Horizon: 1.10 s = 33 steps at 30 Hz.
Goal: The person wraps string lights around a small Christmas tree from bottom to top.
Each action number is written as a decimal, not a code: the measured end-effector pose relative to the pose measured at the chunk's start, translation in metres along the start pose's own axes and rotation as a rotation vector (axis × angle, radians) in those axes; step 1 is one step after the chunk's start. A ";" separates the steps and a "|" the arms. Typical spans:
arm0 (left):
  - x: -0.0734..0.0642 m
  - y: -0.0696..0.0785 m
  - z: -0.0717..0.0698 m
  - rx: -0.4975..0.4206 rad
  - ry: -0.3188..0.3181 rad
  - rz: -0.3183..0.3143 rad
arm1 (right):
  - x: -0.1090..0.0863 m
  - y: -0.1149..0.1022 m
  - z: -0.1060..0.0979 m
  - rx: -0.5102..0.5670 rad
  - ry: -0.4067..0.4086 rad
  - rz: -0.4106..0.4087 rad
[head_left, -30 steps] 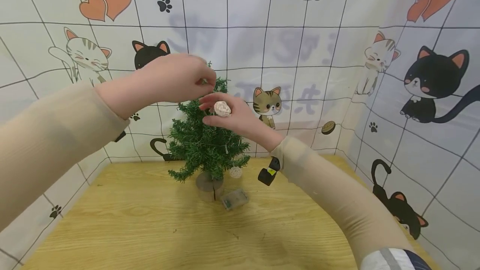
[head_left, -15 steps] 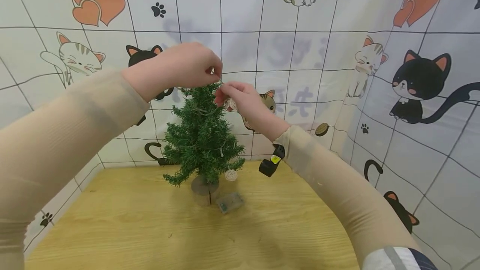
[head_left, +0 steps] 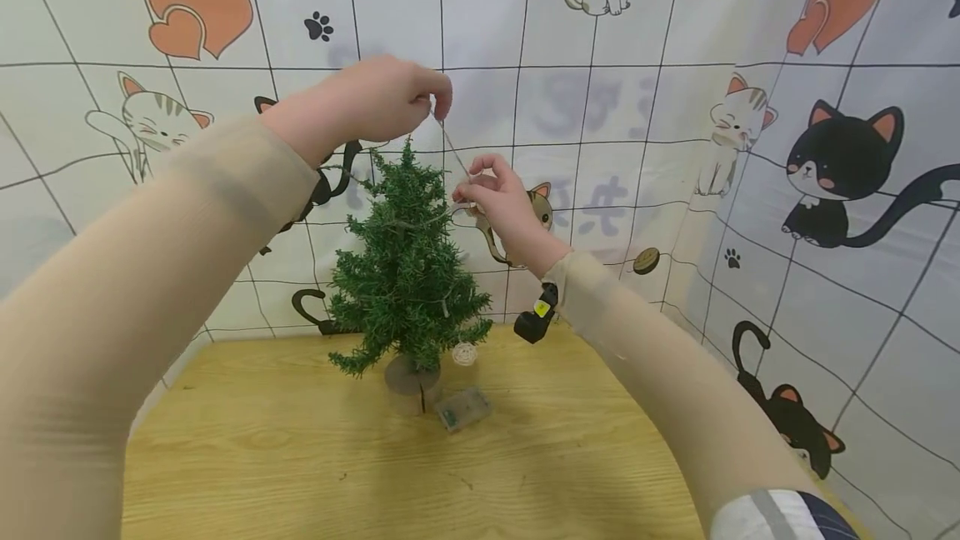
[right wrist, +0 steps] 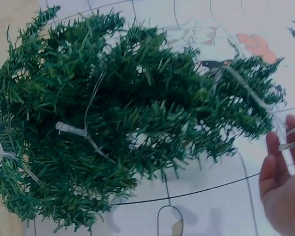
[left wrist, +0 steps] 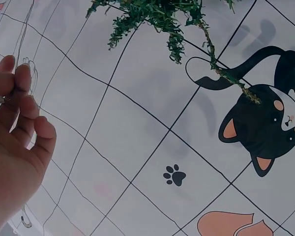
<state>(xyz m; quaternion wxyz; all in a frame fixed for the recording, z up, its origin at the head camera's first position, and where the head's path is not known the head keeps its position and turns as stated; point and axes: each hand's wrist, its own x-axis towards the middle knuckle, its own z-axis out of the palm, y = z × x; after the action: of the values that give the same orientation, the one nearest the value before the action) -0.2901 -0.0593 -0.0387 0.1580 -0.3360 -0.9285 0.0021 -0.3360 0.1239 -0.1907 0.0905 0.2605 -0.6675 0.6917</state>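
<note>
A small green artificial Christmas tree (head_left: 408,273) stands upright, with a thin clear light-string wire (right wrist: 248,91) wound through its branches. My left hand (head_left: 390,98) is raised above the treetop and pinches the wire between thumb and fingertips. From there the wire (head_left: 453,148) runs down to my right hand (head_left: 504,200), beside the upper right branches. That hand holds the light string with curled fingers, a clear bulb holder (right wrist: 286,152) showing at its fingertips. A white woven ball (head_left: 464,354) hangs at the lower right branches. Another bare bulb holder (right wrist: 71,129) sits among the branches.
The tree's round grey base (head_left: 412,386) stands on a wood-grain table (head_left: 300,457). A clear battery box (head_left: 463,408) lies beside the base. Behind hangs a white gridded cloth (head_left: 480,40) printed with cats. A black wrist camera (head_left: 534,323) hangs under the right wrist.
My left hand has risen from the treetop, drawing out a length of wire. The right hand shifted slightly right and up, and the white woven ball seen at its fingers is now hidden.
</note>
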 end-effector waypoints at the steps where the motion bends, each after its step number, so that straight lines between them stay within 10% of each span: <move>1: 0.001 -0.001 0.000 0.016 0.006 -0.006 | 0.001 0.002 -0.001 0.021 -0.001 -0.017; 13: 0.012 -0.024 0.020 0.226 0.151 -0.102 | 0.009 0.014 -0.006 -0.072 0.050 -0.064; 33: 0.018 -0.053 0.038 0.184 -0.002 -0.292 | 0.029 0.029 0.015 -0.226 0.088 0.085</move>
<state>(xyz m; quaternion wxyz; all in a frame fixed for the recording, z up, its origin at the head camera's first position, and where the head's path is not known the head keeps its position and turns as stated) -0.3474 -0.0850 -0.0638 0.1859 -0.1818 -0.9635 0.0644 -0.3705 0.1005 -0.2027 0.1192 0.1897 -0.7471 0.6258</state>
